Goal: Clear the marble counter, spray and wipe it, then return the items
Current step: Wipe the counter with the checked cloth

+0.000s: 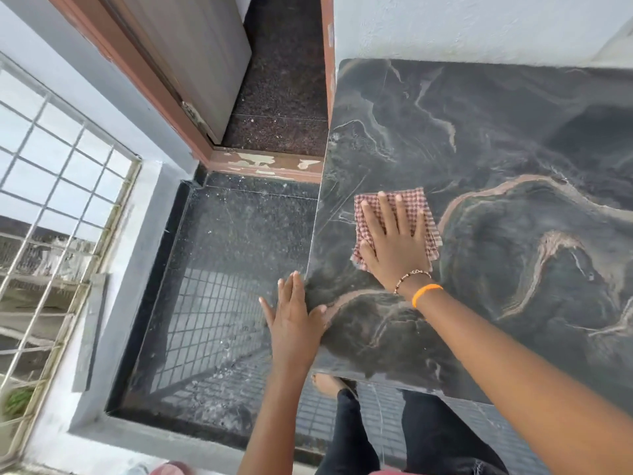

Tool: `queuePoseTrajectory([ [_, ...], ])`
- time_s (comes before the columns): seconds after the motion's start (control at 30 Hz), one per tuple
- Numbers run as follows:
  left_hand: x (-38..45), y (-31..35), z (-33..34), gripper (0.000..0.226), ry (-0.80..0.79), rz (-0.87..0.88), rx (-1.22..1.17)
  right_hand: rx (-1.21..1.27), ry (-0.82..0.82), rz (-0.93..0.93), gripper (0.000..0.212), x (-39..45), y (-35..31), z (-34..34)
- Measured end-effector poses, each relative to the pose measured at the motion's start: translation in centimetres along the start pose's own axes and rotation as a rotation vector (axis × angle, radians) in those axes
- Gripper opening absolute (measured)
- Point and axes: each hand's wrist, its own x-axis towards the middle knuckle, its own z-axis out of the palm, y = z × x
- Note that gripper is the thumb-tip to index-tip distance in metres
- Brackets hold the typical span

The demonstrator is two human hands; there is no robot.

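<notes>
White wall [479, 25] behind; grilled window [58, 186] left, daylight through; dark speckled floor [239, 255]; brown-framed door [191, 60].

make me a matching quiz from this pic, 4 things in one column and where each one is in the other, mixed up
Things:
1. checked cloth
2. left hand
3. orange band
4. window grille

Places:
A. on the right wrist
B. at the counter's left edge
C. far left, beside the floor
D. flat on the marble counter under the right hand

Pairs: 1-D, 2-B, 3-A, 4-C
</notes>
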Motion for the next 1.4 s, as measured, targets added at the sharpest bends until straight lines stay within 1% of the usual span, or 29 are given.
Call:
queuePoseTrajectory([
  [0.13, 0.1, -1.5, -0.2, 0.05, 0.015, 0.028, -0.037, 0.01, -0.008, -0.061, 0.063, 6.8, -3.1, -1.0],
  [0.27, -0.1, -2.8, -0.2, 0.05, -0.024, 0.031, -0.08, -0.004, -0.053, -0.139, 0.062, 9.7, -5.9, -1.5],
  [0.33, -0.3, -2.8, -0.5, 0.046, -0.054, 0.032, -0.115, -0.029, -0.062, -0.204, 0.062, 8.6, -7.1, -1.4],
  [0.4, -0.6, -2.7, -0.8, 0.039, -0.06, 0.022, -0.198, -0.036, -0.067, -0.262, 0.064, 6.4, -7.9, -1.0],
  [0.43, -0.6, -2.7, -0.9, 0.036, -0.07, 0.005, -0.267, -0.037, -0.077, -0.286, 0.065, 5.1, -8.1, -0.8],
  [0.5, -0.7, -2.8, -1.1, 0.038, -0.091, -0.079, -0.389, -0.055, -0.096, -0.348, 0.067, 2.4, -8.1, -0.1],
  [0.57, -0.7, -3.0, -1.3, 0.037, -0.103, -0.127, -0.378, -0.066, -0.102, -0.395, 0.07, 0.3, -7.3, 0.3],
  [0.63, -0.6, -3.2, -1.3, 0.034, -0.083, -0.114, -0.345, -0.076, -0.1, -0.413, 0.075, -0.5, -6.1, 0.3],
  [0.7, -0.6, -3.3, -1.3, 0.032, -0.079, -0.133, -0.353, -0.082, -0.082, -0.406, 0.075, -0.9, -5.2, 0.1],
  [0.8, -0.5, -3.5, -1.3, 0.029, -0.092, -0.181, -0.352, -0.089, -0.073, -0.308, 0.077, -1.3, -3.6, 0.0],
  [0.93, -0.5, -4.0, -1.5, 0.026, -0.104, -0.209, -0.387, -0.027, -0.042, -0.008, 0.078, -2.9, 1.0, -0.1],
  [1.03, -0.3, -4.7, -1.7, 0.023, -0.118, -0.202, -0.448, 0.036, -0.046, 0.201, 0.075, -5.3, 4.4, 0.0],
  [1.1, 0.0, -5.0, -1.8, 0.021, -0.141, -0.22, -0.494, 0.081, -0.04, 0.319, 0.074, -7.1, 5.1, 0.2],
  [1.17, 0.4, -5.3, -1.9, 0.018, -0.168, -0.239, -0.548, 0.098, -0.038, 0.405, 0.071, -8.8, 3.8, 0.6],
  [1.27, 0.7, -5.7, -1.9, 0.014, -0.212, -0.258, -0.603, 0.1, -0.04, 0.468, 0.066, -10.0, 0.0, 0.9],
  [1.33, 0.7, -5.8, -2.1, 0.015, -0.246, -0.245, -0.618, 0.096, -0.036, 0.43, 0.072, -9.6, -2.5, 1.0],
  [1.4, 0.2, -6.0, -2.5, 0.019, -0.282, -0.223, -0.626, 0.087, -0.032, 0.34, 0.073, -8.4, -4.8, 1.3],
])
